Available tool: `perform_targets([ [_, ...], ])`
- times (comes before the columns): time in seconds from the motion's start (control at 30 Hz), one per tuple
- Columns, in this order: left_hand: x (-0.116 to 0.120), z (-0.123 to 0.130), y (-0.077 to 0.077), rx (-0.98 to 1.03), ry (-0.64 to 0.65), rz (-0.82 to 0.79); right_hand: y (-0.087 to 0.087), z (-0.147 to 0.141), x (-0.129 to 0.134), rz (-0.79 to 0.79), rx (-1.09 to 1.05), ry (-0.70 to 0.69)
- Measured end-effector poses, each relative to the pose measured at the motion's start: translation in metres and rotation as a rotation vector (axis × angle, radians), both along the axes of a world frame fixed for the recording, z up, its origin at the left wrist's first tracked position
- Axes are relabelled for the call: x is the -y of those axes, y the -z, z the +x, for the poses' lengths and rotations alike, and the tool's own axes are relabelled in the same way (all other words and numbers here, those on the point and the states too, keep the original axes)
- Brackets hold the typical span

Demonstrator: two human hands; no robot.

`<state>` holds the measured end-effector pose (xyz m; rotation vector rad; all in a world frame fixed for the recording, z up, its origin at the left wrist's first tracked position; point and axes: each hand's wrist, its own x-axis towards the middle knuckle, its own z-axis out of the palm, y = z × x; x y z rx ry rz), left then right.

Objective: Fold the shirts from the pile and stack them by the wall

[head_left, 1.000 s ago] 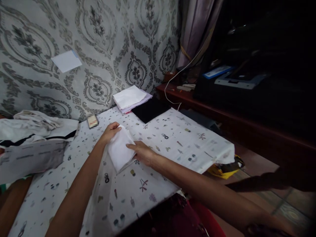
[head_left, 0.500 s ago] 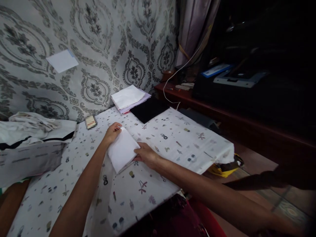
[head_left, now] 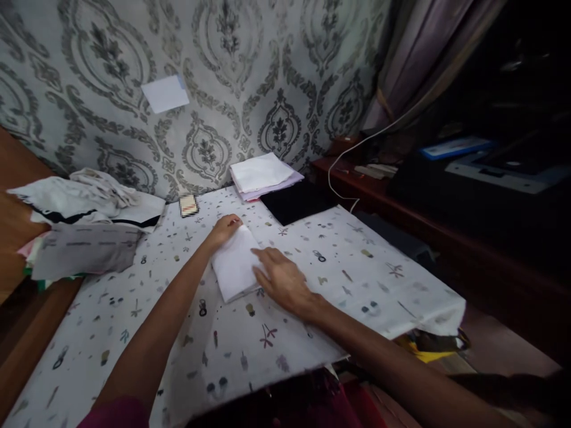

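The folded white cloth (head_left: 232, 267) lies on the patterned tablecloth (head_left: 339, 249), between the fingers of both hands. The left hand (head_left: 225, 230) has its fingers curled at the far corner of this cloth; whether they pinch it, I cannot tell. The right hand (head_left: 284, 278) has its fingers a little spread, and their tips are at the cloth's right edge. Beyond these fingers lies a flat black item (head_left: 297, 203); well left of the left fingers is a pile of clothes (head_left: 96, 235)

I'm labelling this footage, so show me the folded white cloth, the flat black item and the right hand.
Folded white cloth (head_left: 235, 263), head view: upper face.
Flat black item (head_left: 297, 204), head view: its top surface.
Right hand (head_left: 285, 277), head view: back of the hand.
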<state>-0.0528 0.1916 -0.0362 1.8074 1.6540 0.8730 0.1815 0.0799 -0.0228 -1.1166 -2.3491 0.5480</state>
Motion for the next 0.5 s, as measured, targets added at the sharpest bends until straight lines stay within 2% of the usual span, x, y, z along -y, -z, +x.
perform_targets([
  [0.07, -0.004, 0.001, -0.002, -0.016, 0.000, -0.013, 0.009, -0.015, 0.001, 0.117, 0.089, -0.164],
  [0.13, -0.010, 0.002, -0.002, -0.037, -0.009, -0.030, 0.020, -0.025, 0.003, 0.155, 0.168, -0.251],
  [0.3, -0.021, 0.007, 0.004, -0.092, -0.047, -0.043, 0.039, -0.028, 0.007, 0.165, 0.222, -0.272],
  [0.5, -0.009, 0.024, 0.017, -0.171, -0.159, 0.063, 0.040, -0.026, 0.009, 0.134, 0.248, -0.278],
])
